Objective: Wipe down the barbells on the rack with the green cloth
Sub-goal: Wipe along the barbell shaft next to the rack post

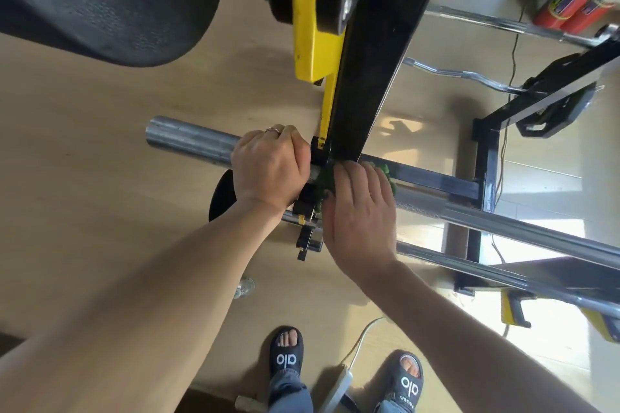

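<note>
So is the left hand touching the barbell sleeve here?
Touching: the head view shows the left hand curled round the barbell sleeve beside the rack upright.

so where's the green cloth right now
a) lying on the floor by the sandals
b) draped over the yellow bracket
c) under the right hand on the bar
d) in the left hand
c: the green cloth peeks out from under the right hand pressed on the bar, while the left hand grips the bare bar end.
</note>
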Tool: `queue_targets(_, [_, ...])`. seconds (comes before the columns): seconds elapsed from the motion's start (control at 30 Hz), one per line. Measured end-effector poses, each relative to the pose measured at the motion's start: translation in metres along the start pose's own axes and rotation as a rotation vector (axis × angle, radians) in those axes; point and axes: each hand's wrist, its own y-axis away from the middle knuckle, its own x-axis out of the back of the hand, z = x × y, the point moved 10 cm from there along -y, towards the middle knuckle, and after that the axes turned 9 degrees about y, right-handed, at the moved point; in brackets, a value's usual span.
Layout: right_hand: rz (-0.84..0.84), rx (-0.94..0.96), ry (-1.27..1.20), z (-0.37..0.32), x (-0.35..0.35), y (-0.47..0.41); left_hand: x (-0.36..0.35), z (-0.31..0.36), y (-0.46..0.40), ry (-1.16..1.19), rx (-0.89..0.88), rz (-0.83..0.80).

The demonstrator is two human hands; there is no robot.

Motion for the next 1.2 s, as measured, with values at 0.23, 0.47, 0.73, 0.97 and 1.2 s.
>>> queue_targets(0.23, [-0.059, 0.312, 0.129, 0.061, 0.007, 0.021, -0.004, -0.001, 0.001, 0.055, -0.018, -0.037])
queue_targets(0.47, [-0.13, 0.337, 0.032, 0.045, 0.007, 0.015, -0.004, -0.003, 0.0, 0.024, 0.006, -0.018])
queue_targets(0.73, [-0.168, 0.581, 0.135, 0.052, 0.0, 0.025, -0.004, 0.0, 0.001, 0.029, -0.028, -0.019])
queue_targets(0.97, [-0.11, 0.607, 0.166, 0.036, -0.003, 0.024, -0.005, -0.001, 0.0, -0.006, -0.001, -0.012])
queue_targets(1.2, [-0.198, 0.611, 0.125, 0.045, -0.006, 0.023, -0.007, 0.0, 0.001, -0.005, -0.015, -0.044])
